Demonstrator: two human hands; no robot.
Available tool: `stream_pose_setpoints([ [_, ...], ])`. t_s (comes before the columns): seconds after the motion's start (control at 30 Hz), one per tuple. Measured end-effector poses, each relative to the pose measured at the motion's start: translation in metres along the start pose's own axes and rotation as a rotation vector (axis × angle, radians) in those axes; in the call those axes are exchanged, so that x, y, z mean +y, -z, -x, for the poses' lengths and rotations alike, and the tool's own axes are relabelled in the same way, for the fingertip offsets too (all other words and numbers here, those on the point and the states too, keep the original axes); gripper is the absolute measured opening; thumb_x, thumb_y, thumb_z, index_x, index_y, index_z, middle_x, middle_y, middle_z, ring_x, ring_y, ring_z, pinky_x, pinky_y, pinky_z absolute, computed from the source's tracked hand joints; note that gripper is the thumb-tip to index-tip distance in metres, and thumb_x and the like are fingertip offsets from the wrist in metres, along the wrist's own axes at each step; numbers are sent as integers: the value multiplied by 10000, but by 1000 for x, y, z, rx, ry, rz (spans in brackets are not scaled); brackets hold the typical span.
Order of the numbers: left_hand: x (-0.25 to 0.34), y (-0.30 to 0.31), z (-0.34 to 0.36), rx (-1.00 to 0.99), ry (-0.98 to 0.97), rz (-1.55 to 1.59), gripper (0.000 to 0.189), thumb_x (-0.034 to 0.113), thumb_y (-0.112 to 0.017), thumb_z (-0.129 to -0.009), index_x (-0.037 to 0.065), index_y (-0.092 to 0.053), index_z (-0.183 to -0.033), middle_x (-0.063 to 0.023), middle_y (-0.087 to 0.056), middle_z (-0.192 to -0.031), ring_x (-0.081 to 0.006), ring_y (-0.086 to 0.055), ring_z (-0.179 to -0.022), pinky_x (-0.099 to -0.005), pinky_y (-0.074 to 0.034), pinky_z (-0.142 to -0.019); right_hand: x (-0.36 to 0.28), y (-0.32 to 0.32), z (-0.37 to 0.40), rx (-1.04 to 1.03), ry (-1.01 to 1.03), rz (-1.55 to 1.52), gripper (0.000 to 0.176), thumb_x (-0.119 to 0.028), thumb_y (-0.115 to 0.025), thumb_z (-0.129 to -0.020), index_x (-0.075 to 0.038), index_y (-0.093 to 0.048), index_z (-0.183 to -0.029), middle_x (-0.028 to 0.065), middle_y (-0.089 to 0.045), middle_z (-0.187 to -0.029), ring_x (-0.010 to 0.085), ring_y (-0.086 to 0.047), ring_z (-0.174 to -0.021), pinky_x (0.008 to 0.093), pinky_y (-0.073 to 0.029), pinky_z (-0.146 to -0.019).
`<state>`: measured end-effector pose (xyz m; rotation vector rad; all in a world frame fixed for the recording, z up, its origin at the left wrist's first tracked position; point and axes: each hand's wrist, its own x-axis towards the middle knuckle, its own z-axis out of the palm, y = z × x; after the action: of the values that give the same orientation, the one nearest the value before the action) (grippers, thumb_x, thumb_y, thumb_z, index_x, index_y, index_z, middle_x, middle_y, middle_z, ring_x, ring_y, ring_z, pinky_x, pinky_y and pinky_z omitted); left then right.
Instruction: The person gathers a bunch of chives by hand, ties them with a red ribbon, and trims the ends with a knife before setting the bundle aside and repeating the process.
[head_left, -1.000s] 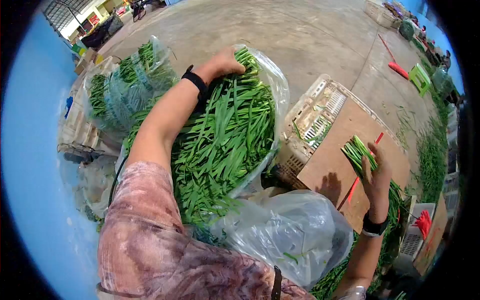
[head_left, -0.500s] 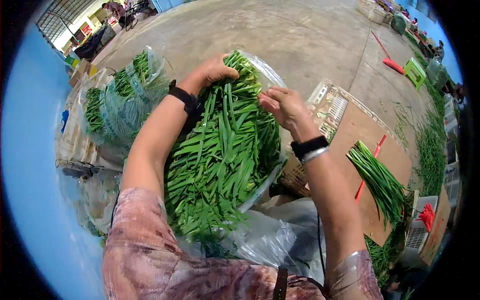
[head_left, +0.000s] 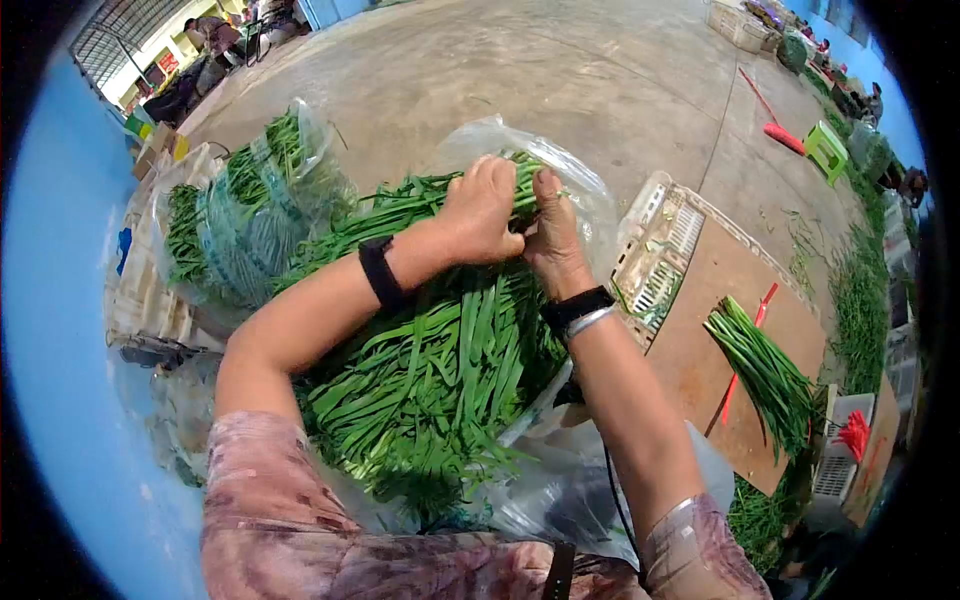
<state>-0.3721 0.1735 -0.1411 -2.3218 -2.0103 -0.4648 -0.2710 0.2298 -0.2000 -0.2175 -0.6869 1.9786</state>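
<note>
A large heap of flat-leaved greens that look like garlic chives (head_left: 420, 370) lies in front of me in a clear plastic bag (head_left: 580, 185). Over its far end, my left hand (head_left: 482, 215) is closed round a bunch of garlic chives (head_left: 395, 212), its leaves trailing left. My right hand (head_left: 556, 235) grips the pale stalk end of the same bunch, thumb up, close against the left. The palms hide the middle of the stalks.
Wrapped greens (head_left: 250, 205) stand in a crate at left. On the right, a tied-looking bunch (head_left: 762, 370) and a red strip (head_left: 748, 350) lie on a brown board (head_left: 690, 375) over a white crate (head_left: 655, 225). A green stool (head_left: 826, 152) stands farther off.
Both hands have come together at the heap's far end; the left moved right, and the right, fingers apart before, has closed. The bunch now lies crosswise, leaves to the left.
</note>
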Motion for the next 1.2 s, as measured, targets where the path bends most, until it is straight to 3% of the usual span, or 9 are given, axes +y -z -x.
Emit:
stream_pose_setpoints([
  [0.1,13,-11,19,153,-128,-66,809,273,-711,-580,-102,-331,-1188,-294,-366,-1258,-439,-325,-1233,-516,-331,-959,-3,1,5,-6,-20,-42,428,-223,-723,-788,-89,-491,-1123,42,-587,-959,177,-581,-879,334,-484,-791],
  [0.23,21,0,25,-64,-37,-15,986,364,-687,-607,-127,-206,-1314,-337,-242,-1362,-475,-205,-1303,-500,-211,-1071,-3,7,1,50,-75,-3,339,-170,-734,-764,-66,-558,-1035,44,-618,-913,174,-599,-823,325,-497,-742],
  [0.43,-13,46,-12,-299,170,684,348,259,-600,-774,2,-598,-1008,-75,-639,-985,-161,-567,-922,-305,-442,-831,-4,9,-3,190,-106,77,269,-151,-691,-777,-12,-591,-985,74,-626,-887,189,-613,-758,334,-512,-665],
  [0.5,-44,44,-34,-247,311,677,266,201,-568,-788,7,-606,-966,-110,-642,-959,-203,-590,-862,-321,-455,-783,2,7,-4,224,-54,70,283,-147,-688,-775,6,-585,-990,85,-623,-894,196,-614,-745,335,-516,-644],
  [0.6,-58,59,-65,-451,-112,-41,303,114,-531,-761,26,-601,-1042,-154,-629,-980,-274,-588,-893,-355,-455,-792,2,7,-5,233,-35,75,316,-138,-681,-779,14,-566,-1031,84,-618,-921,194,-610,-790,335,-517,-686],
  [0.83,-64,19,-90,-102,-490,222,527,3,-487,-704,88,-542,-1221,-162,-529,-1232,-272,-537,-1078,-367,-434,-872,2,6,-2,141,-18,-39,460,-117,-663,-788,-18,-461,-1190,86,-591,-994,213,-605,-846,361,-525,-730],
  [1.03,-69,21,-100,-466,-239,285,278,18,-531,-727,29,-634,-984,-113,-661,-894,-179,-582,-776,-341,-460,-712,-1,12,-5,87,-104,-33,401,-137,-649,-805,-61,-488,-1164,86,-602,-1006,209,-610,-849,357,-528,-739],
  [1.07,-66,21,-98,-387,-270,360,155,65,-548,-747,4,-637,-858,-108,-641,-709,-157,-537,-642,-338,-451,-637,-2,9,-3,89,-91,-29,389,-139,-644,-810,-64,-493,-1160,83,-605,-1007,207,-610,-851,356,-527,-743],
  [1.2,-63,5,-95,-154,-214,240,150,105,-550,-744,1,-625,-820,-149,-627,-720,-258,-574,-630,-375,-457,-599,-2,9,-4,-10,-130,8,380,-183,-608,-840,-73,-486,-1182,73,-583,-1079,201,-593,-931,351,-507,-811],
])
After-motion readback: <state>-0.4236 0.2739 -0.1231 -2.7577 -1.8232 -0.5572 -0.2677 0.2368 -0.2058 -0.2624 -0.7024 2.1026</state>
